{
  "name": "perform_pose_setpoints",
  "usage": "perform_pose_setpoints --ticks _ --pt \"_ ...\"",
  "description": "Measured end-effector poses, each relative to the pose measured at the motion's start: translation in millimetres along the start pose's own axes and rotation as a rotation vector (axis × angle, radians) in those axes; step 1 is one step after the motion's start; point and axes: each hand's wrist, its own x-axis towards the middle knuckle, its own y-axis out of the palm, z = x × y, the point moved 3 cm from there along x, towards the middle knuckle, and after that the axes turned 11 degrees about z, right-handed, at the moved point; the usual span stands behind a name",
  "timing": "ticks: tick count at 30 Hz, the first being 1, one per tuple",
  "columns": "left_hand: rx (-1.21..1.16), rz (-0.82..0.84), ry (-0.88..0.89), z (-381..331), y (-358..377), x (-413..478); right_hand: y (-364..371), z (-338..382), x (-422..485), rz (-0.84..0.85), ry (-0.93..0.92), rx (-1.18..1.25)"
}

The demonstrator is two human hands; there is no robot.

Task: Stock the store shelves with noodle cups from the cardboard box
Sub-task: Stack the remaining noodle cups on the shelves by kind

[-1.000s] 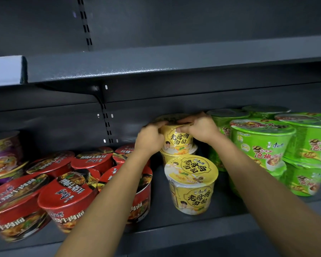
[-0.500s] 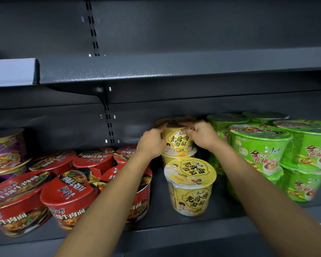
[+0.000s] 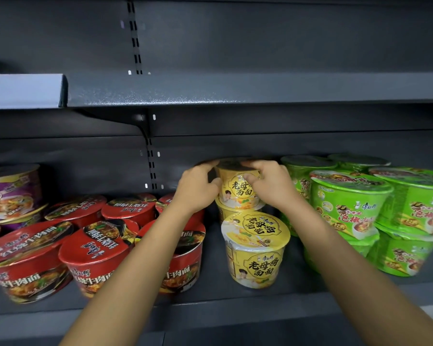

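Both bare arms reach forward and up, converging near the middle of the view. The left forearm [image 3: 135, 260] enters at the lower edge around 7 o'clock and runs toward 1 o'clock. The right forearm [image 3: 348, 260] comes in from the lower corner at 4 o'clock and slants toward 11 o'clock. Both wrists are nearly straight, with the backs of the hands facing the camera. The left hand [image 3: 198, 188] cups the 9 o'clock side of a yellow noodle cup [image 3: 238, 193], fingers curled along its rim, thumb against its wall. The right hand [image 3: 270, 187] grips its 3 o'clock side, fingers bent over the lid, thumb tucked on the front.
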Motion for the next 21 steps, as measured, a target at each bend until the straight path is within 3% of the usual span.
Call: perform_pose_setpoints --ticks 10,21 --pt "-0.012 -0.138 -0.030 22.0 -47.1 -69.4 40.0 83.1 -35.1 0.039 -0.184 0.023" --pt "0.028 -0.237 -0.235 119.8 -136.2 -204.8 139.5 225.2 -95.1 0.227 -0.404 0.004"
